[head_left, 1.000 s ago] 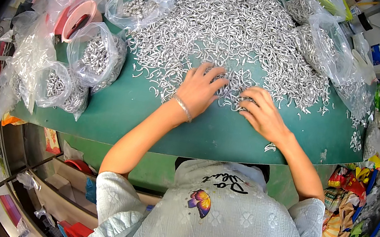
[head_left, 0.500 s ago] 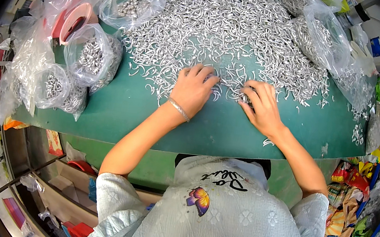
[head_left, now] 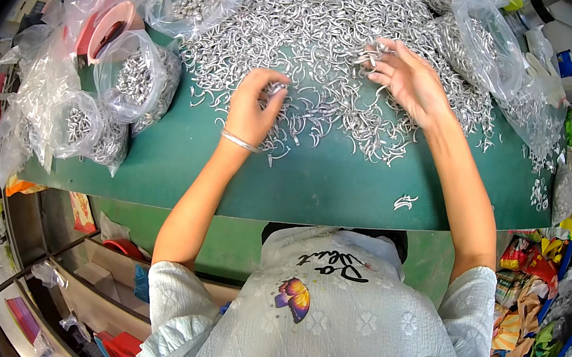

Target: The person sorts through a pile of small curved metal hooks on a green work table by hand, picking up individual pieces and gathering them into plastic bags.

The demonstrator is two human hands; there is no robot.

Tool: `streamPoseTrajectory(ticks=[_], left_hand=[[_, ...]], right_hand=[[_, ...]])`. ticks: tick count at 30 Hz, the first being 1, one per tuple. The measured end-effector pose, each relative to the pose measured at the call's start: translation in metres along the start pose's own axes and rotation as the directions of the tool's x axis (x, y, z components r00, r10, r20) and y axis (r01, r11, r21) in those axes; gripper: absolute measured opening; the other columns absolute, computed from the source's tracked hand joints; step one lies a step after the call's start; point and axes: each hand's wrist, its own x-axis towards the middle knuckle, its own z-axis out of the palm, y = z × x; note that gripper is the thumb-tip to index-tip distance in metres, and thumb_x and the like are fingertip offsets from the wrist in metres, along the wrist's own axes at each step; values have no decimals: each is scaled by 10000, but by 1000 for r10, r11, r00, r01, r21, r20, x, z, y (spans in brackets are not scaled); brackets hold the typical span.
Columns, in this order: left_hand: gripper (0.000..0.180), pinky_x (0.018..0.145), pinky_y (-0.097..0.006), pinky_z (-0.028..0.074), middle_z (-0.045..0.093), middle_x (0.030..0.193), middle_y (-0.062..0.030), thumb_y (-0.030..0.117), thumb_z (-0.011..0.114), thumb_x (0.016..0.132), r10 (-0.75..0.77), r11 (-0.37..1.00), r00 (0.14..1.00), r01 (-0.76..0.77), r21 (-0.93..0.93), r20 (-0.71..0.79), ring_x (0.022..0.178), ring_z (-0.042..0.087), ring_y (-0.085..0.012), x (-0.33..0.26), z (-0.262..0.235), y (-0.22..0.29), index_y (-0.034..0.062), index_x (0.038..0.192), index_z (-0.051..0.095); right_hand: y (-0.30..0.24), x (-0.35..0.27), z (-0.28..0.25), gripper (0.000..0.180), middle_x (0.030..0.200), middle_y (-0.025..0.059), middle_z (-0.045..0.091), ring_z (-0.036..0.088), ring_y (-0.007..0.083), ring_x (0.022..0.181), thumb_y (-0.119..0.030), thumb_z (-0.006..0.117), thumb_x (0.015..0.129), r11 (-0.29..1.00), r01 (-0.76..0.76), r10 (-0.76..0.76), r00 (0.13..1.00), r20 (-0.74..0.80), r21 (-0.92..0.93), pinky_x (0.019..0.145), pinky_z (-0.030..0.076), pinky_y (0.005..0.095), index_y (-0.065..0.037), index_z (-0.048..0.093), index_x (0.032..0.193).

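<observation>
A wide heap of small curved silver metal pieces covers the far part of the green table. At the heap's near left edge, my left hand is curled round a few of these pieces, which show between thumb and fingers. Farther out on the right, my right hand is raised over the heap, its fingers bent about several curved pieces at the fingertips. Between the hands, a looser spread of pieces reaches toward me.
Clear plastic bags of metal parts stand at the left, beside a pink plastic container. Another filled bag leans at the right. A few stray pieces lie near the front edge. Shelving stands below left.
My right hand has moved farther away over the heap and lifted with pieces. My left hand has shifted left, turned and curled. Pieces now lie spread where both hands were.
</observation>
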Motion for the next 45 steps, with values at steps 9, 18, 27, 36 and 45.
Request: streamPoseTrajectory(ticks=[9, 18, 27, 36, 45], left_hand=[[219, 773, -314, 535, 631, 1031, -58, 86, 535, 970, -532, 462, 838, 408, -787, 122, 897, 603, -131, 10, -13, -6, 21, 1168, 602], [351, 755, -224, 500, 618, 1163, -106, -46, 579, 896, -439, 556, 893, 354, -752, 96, 897, 606, -100, 6, -13, 5, -5, 1244, 556], [410, 966, -289, 471, 593, 1251, -158, -169, 476, 825, -323, 674, 945, 260, -692, 40, 1153, 596, -211, 13, -12, 8, -72, 1215, 558], [571, 1075, -422, 409, 463, 1399, -197, -209, 399, 753, -173, 728, 985, 137, -672, 13, 1309, 461, -322, 22, -14, 13, -72, 1299, 494], [737, 1126, -387, 305, 407, 1465, -120, -212, 283, 629, -91, 909, 991, 123, -399, 98, 1378, 372, -247, 6, -8, 20, 35, 1247, 600]], right_hand=[[40, -79, 11, 655, 1385, 129, 457, 391, 325, 1306, -269, 782, 739, -155, 384, -114, 908, 403, -910, 1076, 315, 451, -117, 516, 1318], [55, -66, -8, 305, 1089, 59, 626, 594, 185, 860, -71, 710, 818, 171, 312, -445, 871, 209, -935, 746, 491, 329, -40, 609, 1103], [-8, -58, -14, 405, 1395, 150, 461, 475, 274, 1278, -157, 472, 1006, 969, 93, -92, 996, 18, -228, 939, 506, 395, 10, 418, 1372], [-13, -102, -15, 314, 1228, 111, 601, 554, 265, 1172, -95, 652, 862, 261, 137, -294, 954, 57, -956, 986, 433, 358, -28, 622, 1168], [46, -132, -3, 207, 961, 78, 547, 507, 261, 922, -100, 723, 761, -157, 329, -235, 904, 358, -931, 778, 404, 386, -49, 623, 935]])
